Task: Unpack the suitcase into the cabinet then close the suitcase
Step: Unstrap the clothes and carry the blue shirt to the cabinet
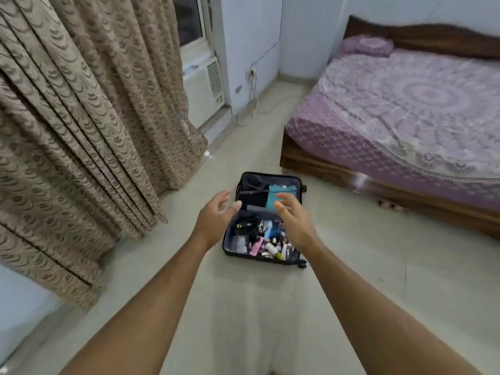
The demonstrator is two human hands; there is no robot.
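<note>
The suitcase (263, 220) is lying open on the floor (351, 266) near the bed's corner, still packed, while the left hand (216, 215) and right hand (293, 221) are hovering above it, fingers spread and empty, so unpacking is judged barely begun, calling next for a first grasp.

Open suitcase (266, 220) on the floor (243, 307) ahead, curtain (81, 131) to its left, bed (405, 117) to its right, small items (266, 242) in its near half, folded cloth (278, 194) in its far half
</note>
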